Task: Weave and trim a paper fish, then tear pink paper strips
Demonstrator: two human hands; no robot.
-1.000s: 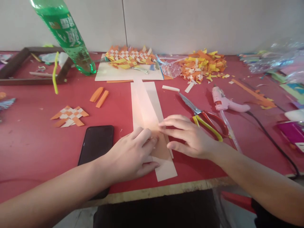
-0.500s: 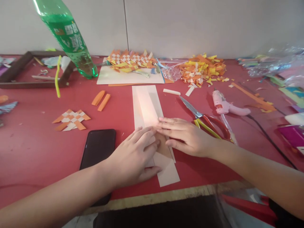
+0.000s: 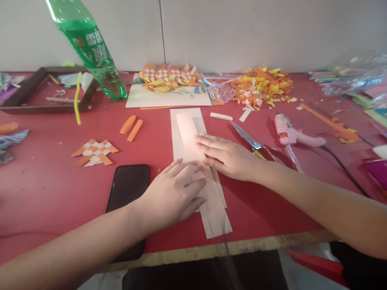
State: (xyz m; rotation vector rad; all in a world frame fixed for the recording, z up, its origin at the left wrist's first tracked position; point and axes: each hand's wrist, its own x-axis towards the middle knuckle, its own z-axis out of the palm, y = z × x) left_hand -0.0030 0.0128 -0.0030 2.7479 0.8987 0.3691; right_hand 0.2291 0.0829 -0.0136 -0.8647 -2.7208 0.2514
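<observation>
A pale paper strip lies lengthwise over a wider white sheet of paper in the middle of the red table. Its far part is curled or folded and brightly lit. My left hand rests on the strip's middle from the left, fingers spread and slightly bent. Flat on the strip, a little farther up, lies my right hand with its fingers stretched out. Just left of my left hand is a black phone. Scissors with red and yellow handles lie partly hidden behind my right forearm.
A pink glue gun with a cord lies at the right. Orange and yellow scraps are heaped at the back. A green bottle leans by a dark frame. A woven paper piece and two orange strips lie left.
My right hand has slid up along the paper strip, away from me. My left hand has lifted its thumb slightly and stays near the middle. The view has shifted a little.
</observation>
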